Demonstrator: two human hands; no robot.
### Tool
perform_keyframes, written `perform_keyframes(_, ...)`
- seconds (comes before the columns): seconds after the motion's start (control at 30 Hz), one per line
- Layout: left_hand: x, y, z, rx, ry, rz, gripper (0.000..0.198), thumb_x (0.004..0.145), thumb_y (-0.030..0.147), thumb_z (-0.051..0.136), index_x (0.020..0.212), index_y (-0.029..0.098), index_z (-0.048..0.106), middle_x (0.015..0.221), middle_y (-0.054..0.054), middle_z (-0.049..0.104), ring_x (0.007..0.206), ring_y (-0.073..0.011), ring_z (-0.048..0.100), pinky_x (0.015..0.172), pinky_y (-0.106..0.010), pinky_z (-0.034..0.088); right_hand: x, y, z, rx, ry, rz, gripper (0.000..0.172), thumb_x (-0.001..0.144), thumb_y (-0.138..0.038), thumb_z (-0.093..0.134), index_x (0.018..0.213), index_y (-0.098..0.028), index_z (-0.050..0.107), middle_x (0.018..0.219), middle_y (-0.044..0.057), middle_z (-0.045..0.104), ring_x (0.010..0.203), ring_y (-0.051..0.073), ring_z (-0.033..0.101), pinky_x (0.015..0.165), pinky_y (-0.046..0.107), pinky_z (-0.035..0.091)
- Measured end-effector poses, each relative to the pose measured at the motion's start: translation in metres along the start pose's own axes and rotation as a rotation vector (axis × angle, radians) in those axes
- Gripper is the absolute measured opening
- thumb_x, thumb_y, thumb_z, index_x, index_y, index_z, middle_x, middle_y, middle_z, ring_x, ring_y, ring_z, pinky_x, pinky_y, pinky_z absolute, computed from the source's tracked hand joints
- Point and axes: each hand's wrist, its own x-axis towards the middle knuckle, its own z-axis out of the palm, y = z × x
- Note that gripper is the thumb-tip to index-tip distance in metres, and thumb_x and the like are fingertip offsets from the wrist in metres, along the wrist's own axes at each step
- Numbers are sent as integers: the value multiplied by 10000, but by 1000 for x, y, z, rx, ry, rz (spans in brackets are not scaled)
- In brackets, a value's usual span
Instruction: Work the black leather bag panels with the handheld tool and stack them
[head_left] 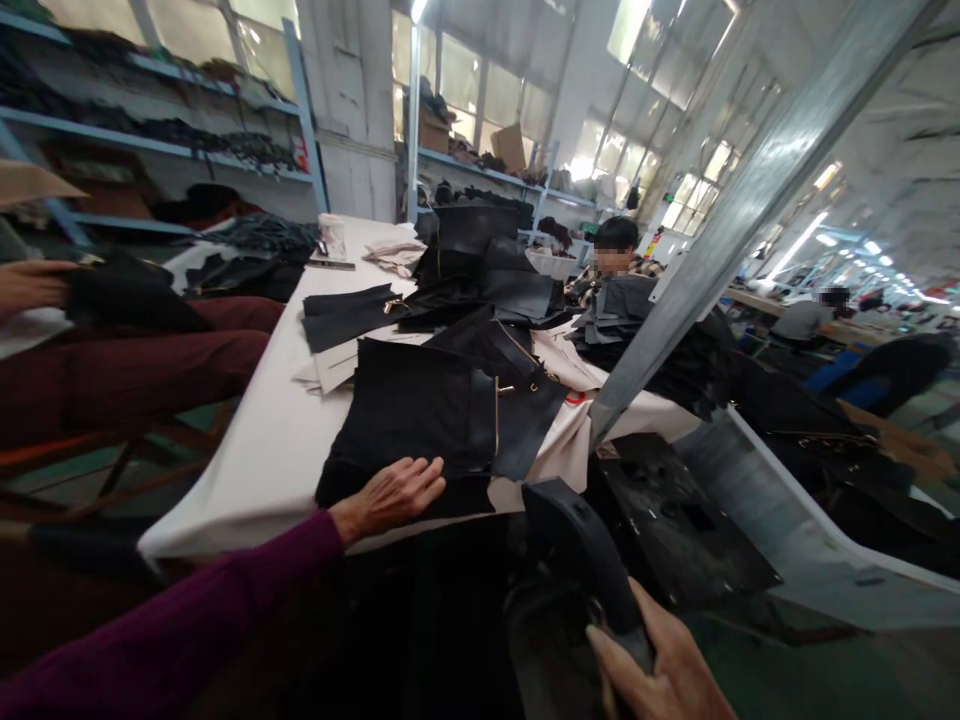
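L hand [397, 492], loosely curled, grip unclear, lay nearer, on near edge of blk rectangular fabric panel [416, 405]; R hand [664, 650] gripped blk curved plastic tool [586, 540].

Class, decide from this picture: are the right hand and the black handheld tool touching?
Touching. The head view shows the right hand gripping the lower end of the black handheld tool.

On our desk [262, 450], a zippered panel [420, 405] lies at the near edge, panel stacks [517, 290] behind, a container [332, 236] at the far-left corner.
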Motion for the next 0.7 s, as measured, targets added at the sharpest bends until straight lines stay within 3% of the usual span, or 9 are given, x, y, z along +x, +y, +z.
perform_keyframes(0.17,1,15,5,-145,-105,-347,174,855,186,415,998,142,504,965,-124,565,808,-219,558,672,-330,418,0,-7,18,22,-31,21,124,788,-299,471,777,-179,497,545,-46,531,462,115,538,470,184,435)
perform_keyframes(0.27,12,13,-3,-278,-250,-398,154,830,106,393,894,163,521,787,-70,564,635,-183,561,571,-298,399,-1,-11,21,8,-42,14,114,794,-296,467,790,-185,495,526,-52,518,484,126,556,516,196,457)
perform_keyframes(0.33,19,-3,-16,-346,-301,-393,165,815,81,388,844,171,523,742,-46,558,546,-149,536,518,-267,367,-4,-11,19,0,-9,6,117,788,-304,482,782,-192,516,504,-53,514,490,135,563,508,195,458)
perform_keyframes(0.4,25,-37,-38,-327,-285,-430,157,822,104,389,843,175,528,750,-39,555,537,-131,524,521,-251,352,-6,-9,15,-4,22,-7,135,784,-322,498,783,-196,544,493,-47,522,496,145,568,496,193,458)
perform_keyframes(0.53,39,-135,-106,-57,-100,-651,219,866,188,330,917,161,541,819,-59,517,680,-181,559,626,-314,379,-6,-2,8,-58,48,-50,171,784,-344,515,803,-184,570,616,-8,584,630,169,595,602,212,476)
perform_keyframes(0.63,51,-200,-157,79,99,-728,277,876,218,294,996,171,539,1071,-94,471,892,-252,555,749,-420,364,-2,1,10,-61,56,-95,178,793,-343,508,782,-178,573,720,15,604,739,182,594,697,225,470)
perform_keyframes(0.7,58,-224,-179,130,199,-737,324,888,229,255,1045,173,534,1246,-104,382,995,-290,520,784,-463,333,0,3,12,-51,44,-107,173,788,-338,514,764,-179,579,714,15,609,740,182,594,695,221,472)
